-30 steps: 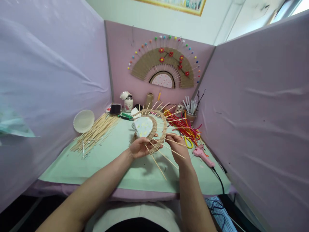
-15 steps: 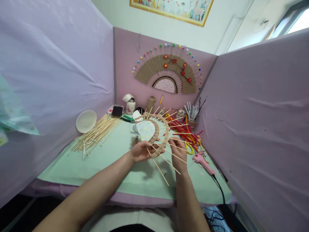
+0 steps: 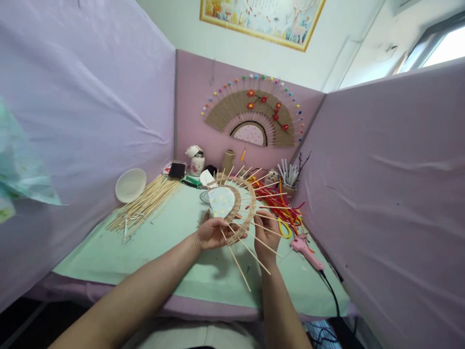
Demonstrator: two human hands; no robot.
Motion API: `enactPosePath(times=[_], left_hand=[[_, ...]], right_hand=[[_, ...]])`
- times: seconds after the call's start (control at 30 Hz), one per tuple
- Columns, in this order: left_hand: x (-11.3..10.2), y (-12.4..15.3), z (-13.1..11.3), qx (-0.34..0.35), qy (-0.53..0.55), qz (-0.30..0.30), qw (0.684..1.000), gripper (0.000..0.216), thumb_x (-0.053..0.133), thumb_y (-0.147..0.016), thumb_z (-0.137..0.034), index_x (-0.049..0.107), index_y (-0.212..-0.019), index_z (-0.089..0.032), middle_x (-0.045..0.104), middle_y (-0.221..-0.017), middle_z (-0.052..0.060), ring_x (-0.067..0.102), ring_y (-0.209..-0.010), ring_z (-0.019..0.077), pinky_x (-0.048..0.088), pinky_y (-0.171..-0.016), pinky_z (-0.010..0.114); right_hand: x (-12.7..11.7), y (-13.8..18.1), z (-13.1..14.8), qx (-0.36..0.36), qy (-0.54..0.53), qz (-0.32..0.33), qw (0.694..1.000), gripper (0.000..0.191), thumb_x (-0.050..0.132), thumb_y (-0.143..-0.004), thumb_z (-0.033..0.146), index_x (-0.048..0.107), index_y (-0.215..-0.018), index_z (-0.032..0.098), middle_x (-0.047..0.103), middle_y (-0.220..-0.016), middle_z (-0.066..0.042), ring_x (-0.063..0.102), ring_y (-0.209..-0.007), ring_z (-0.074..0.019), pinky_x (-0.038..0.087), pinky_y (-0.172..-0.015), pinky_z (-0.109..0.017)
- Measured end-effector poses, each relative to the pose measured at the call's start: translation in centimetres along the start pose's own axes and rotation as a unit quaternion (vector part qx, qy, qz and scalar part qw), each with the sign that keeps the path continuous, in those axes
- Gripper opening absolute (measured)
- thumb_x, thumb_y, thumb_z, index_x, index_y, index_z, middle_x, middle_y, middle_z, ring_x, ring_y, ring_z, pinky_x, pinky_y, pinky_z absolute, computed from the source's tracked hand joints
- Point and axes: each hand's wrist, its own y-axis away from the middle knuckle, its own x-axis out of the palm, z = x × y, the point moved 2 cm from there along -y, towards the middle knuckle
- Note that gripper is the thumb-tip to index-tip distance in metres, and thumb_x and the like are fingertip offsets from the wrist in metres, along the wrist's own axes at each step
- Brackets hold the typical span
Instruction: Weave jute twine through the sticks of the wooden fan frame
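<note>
1. the right hand has turned more upright beside the fan, apparently working there; what its fingers pinch cannot be told.
2. the left hand pinches the fan above the surface.

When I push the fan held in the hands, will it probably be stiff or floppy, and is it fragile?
The fan would probably be fairly stiff, since its sticks look straight and woven bands join them. It may be light for its size, being mostly thin sticks with open gaps. The bare stick ends look slender and might snap.
</note>
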Motion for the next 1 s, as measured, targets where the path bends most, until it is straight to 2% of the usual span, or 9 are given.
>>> enactPosePath(times=[0.1,0.2,0.33,0.47,0.53,0.67,0.8,0.9,1.0], left_hand=[[-0.1,0.0,0.0,0.005,0.002,-0.007,1.000,0.040,0.056,-0.072,-0.015,0.068,-0.110,-0.014,0.074,-0.105,0.010,0.069,-0.098,0.0248,0.044,-0.093,0.036],[-0.1,0.0,0.0,0.006,0.008,-0.006,1.000,0.040,0.055,-0.072,-0.014,0.069,-0.109,-0.014,0.075,-0.102,0.010,0.069,-0.099,0.0241,0.044,-0.093,0.035],[0.1,0.1,-0.2,0.010,0.009,0.002,1.000,0.041,0.056,-0.073,-0.015,0.068,-0.112,-0.015,0.074,-0.103,0.011,0.071,-0.090,0.0238,0.049,-0.080,0.032],[0.5,0.3,-0.7,0.071,0.027,-0.003,0.997,0.040,0.055,-0.073,-0.014,0.069,-0.110,-0.011,0.074,-0.100,0.012,0.069,-0.094,0.0236,0.049,-0.082,0.031],[0.8,0.5,-1.2,0.079,0.042,0.004,0.996,0.038,0.056,-0.073,-0.017,0.069,-0.108,-0.009,0.073,-0.101,0.014,0.068,-0.096,0.0240,0.048,-0.084,0.031],[2.0,1.1,-2.0,0.015,0.078,0.034,0.996,0.046,0.051,-0.085,-0.035,0.064,-0.118,-0.007,0.071,-0.109,0.018,0.069,-0.096,0.0252,0.050,-0.081,0.030],[3.4,2.7,-2.5,0.021,0.115,0.066,0.991,0.072,0.035,-0.091,-0.062,0.055,-0.129,-0.004,0.069,-0.114,0.022,0.068,-0.100,0.0273,0.051,-0.079,0.029],[4.1,5.1,-3.3,0.020,0.052,0.055,0.997,0.083,0.031,-0.087,-0.072,0.055,-0.130,-0.005,0.070,-0.109,0.022,0.070,-0.094,0.0283,0.053,-0.067,0.028],[4.4,8.2,-5.5,0.023,-0.116,0.011,0.993,0.073,0.044,-0.084,-0.071,0.065,-0.114,-0.008,0.074,-0.092,0.019,0.072,-0.073,0.0252,0.047,-0.048,0.022]], right_hand=[[0.0,-0.1,0.4,-0.018,-0.019,0.015,1.000,0.018,0.059,-0.088,0.032,0.065,-0.098,0.020,0.067,-0.097,-0.007,0.062,-0.089,-0.0193,0.049,-0.080,-0.035],[0.0,-0.4,0.9,-0.061,-0.020,0.025,0.998,0.013,0.059,-0.088,0.028,0.067,-0.093,0.021,0.067,-0.091,-0.005,0.062,-0.086,-0.0189,0.049,-0.080,-0.036],[0.3,-1.0,1.4,-0.096,-0.010,0.026,0.995,0.011,0.059,-0.088,0.028,0.067,-0.090,0.022,0.067,-0.089,-0.004,0.062,-0.087,-0.0196,0.049,-0.080,-0.037],[1.1,-2.2,2.6,-0.126,-0.012,0.055,0.990,0.009,0.057,-0.089,0.026,0.065,-0.088,0.023,0.066,-0.088,-0.005,0.062,-0.088,-0.0197,0.049,-0.080,-0.037],[1.7,-2.9,3.6,-0.145,-0.007,0.072,0.987,0.009,0.056,-0.090,0.025,0.064,-0.088,0.022,0.066,-0.089,-0.005,0.062,-0.089,-0.0194,0.049,-0.081,-0.037],[2.8,-4.5,5.8,-0.172,0.024,0.105,0.979,0.011,0.052,-0.092,0.024,0.062,-0.087,0.022,0.065,-0.088,-0.005,0.060,-0.088,-0.0185,0.048,-0.083,-0.035],[3.8,-6.4,8.1,-0.168,0.050,0.130,0.976,0.012,0.050,-0.093,0.023,0.059,-0.084,0.020,0.061,-0.086,-0.004,0.057,-0.083,-0.0167,0.045,-0.077,-0.031],[4.4,-8.0,10.0,-0.177,0.073,0.135,0.972,0.012,0.050,-0.092,0.022,0.058,-0.083,0.020,0.059,-0.084,-0.004,0.055,-0.080,-0.0163,0.043,-0.072,-0.028],[4.9,-9.3,12.3,-0.189,0.099,0.147,0.966,0.011,0.051,-0.090,0.022,0.058,-0.082,0.020,0.060,-0.084,-0.003,0.055,-0.079,-0.0161,0.042,-0.069,-0.027]])
